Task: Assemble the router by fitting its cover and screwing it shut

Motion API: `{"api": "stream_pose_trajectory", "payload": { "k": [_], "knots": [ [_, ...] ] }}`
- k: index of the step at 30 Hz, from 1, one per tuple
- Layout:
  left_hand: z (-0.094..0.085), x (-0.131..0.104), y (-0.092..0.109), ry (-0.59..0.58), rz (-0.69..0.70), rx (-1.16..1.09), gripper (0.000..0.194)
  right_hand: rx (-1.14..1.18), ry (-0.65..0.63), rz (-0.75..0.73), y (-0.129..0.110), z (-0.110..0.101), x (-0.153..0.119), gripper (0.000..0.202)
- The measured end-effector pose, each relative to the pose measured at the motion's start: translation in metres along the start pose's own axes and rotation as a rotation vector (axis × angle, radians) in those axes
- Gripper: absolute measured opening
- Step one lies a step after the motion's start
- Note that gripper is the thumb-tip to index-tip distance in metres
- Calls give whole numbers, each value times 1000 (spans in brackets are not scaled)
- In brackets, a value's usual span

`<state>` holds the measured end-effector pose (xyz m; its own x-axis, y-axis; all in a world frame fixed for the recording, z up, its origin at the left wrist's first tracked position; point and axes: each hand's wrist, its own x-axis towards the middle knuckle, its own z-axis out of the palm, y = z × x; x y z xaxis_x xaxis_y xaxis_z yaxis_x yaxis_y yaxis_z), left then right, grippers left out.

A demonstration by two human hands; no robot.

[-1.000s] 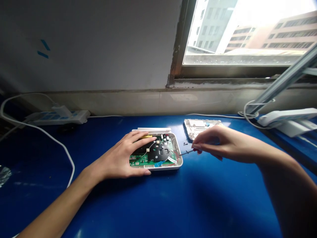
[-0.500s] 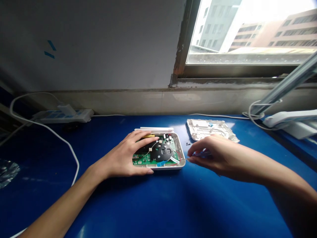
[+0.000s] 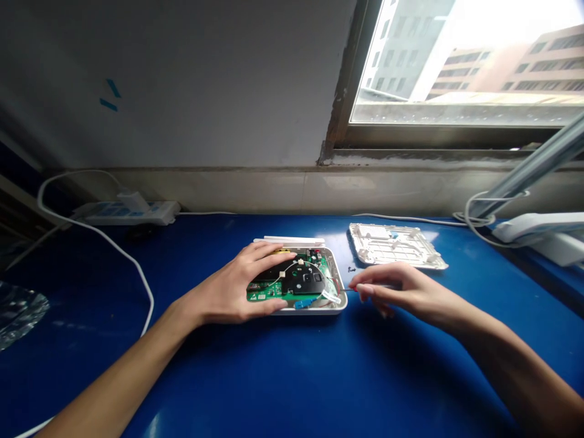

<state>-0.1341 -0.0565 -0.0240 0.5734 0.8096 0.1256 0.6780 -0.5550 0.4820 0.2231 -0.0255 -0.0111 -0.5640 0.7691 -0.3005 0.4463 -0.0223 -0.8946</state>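
An opened white device [image 3: 338, 267] lies on the blue table, showing a green circuit board [image 3: 269, 289], a black round-ended part [image 3: 305, 280] and a blue connector [image 3: 304, 303] on a thin white cable. My left hand [image 3: 244, 283] rests over its left side, thumb at the front edge, fingers across the top. Just right of the device, my right hand [image 3: 387, 286] pinches a thin tool with a red part [image 3: 354, 289]; its thin shaft points at the device's right wall. Several small dark screws [image 3: 351, 269] lie behind the right fingertips.
A white plastic cover [image 3: 396, 244] lies inside up at the back right. A power strip [image 3: 132, 211] with a white cable stands at the back left. Clear plastic wrapping [image 3: 20, 313] is at the left edge. A metal pole [image 3: 529, 167] rises at the right.
My right hand has turned and its fingers have shifted on the tool, showing its red part. The whole view has moved slightly. My left hand stays on the device, its thumb now over the front edge.
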Motion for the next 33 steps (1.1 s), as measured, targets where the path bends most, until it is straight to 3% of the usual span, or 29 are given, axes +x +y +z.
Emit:
{"api": "stream_pose_trajectory", "payload": {
  "k": [6,11,13,15,18,25,29,33],
  "knots": [
    [-20,8,-2,1,96,-61,81,90,24,-17,-3,10,7,50],
    [-29,15,6,-38,184,16,74,-13,-35,-8,-3,-11,-8,44],
    [-28,13,10,-30,205,33,68,-26,88,-52,-2,-19,-15,43],
    [-25,9,11,-18,222,36,65,-22,292,-119,-1,-19,-16,46],
    [-21,2,12,33,276,52,57,-76,475,-159,2,-4,-9,42],
    [-11,-5,15,181,427,228,37,-596,595,-244,-1,40,6,16],
    [-3,-1,17,257,441,237,40,-799,606,-207,-4,48,12,18],
    [1,1,20,260,329,212,54,-845,560,-162,-4,48,20,23]
  ]
}}
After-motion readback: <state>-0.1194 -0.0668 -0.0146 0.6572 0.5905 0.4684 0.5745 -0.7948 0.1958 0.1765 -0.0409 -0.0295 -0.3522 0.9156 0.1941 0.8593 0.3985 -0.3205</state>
